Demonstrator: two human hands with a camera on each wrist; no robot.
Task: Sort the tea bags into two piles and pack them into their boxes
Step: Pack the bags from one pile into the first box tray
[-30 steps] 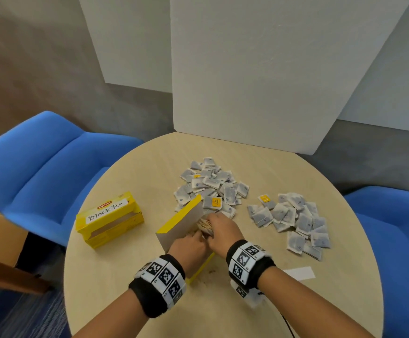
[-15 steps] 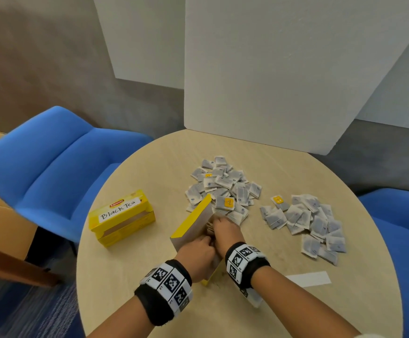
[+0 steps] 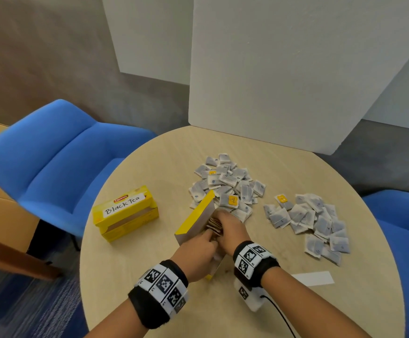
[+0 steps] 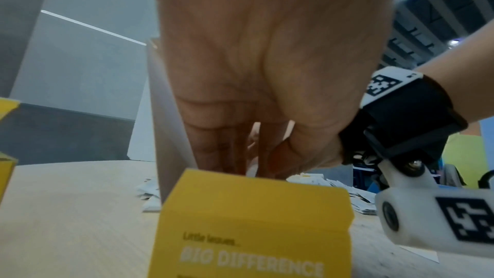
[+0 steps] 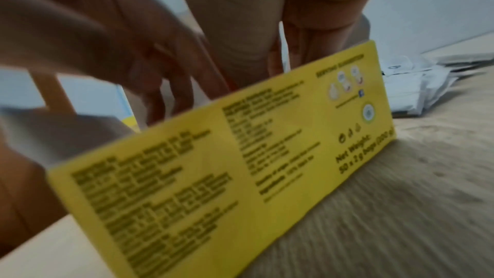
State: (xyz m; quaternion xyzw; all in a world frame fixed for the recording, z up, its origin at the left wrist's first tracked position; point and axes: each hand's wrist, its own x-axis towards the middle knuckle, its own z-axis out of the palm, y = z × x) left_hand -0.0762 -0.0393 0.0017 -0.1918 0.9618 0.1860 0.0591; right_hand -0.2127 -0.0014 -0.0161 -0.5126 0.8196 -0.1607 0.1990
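Note:
An open yellow tea box [image 3: 195, 215] stands near the front of the round table [image 3: 150, 276], its lid raised on the left. A row of tea bags [image 3: 214, 224] shows inside it. My left hand [image 3: 198, 247] and right hand [image 3: 230, 228] both reach down into the box, fingers fairly straight and tips hidden behind its walls. The left wrist view shows the left hand [image 4: 240, 71] above the box end [image 4: 254, 219]. In the right wrist view the right hand [image 5: 235, 39] is behind the box side [image 5: 227, 166]. Loose tea bags lie in a middle pile [image 3: 228, 184] and a right pile [image 3: 308, 220].
A second yellow box labelled "Black Tea" [image 3: 125, 213] lies on the table's left. A white paper strip [image 3: 313, 278] lies at the front right. Blue chairs stand at the left [image 3: 59, 162] and right [image 3: 403, 240]. A white board [image 3: 284, 69] leans at the table's far edge.
Both hands have stayed in the open box, working at the tea bags inside. The piles and the Black Tea box have not moved; only the head view has shifted.

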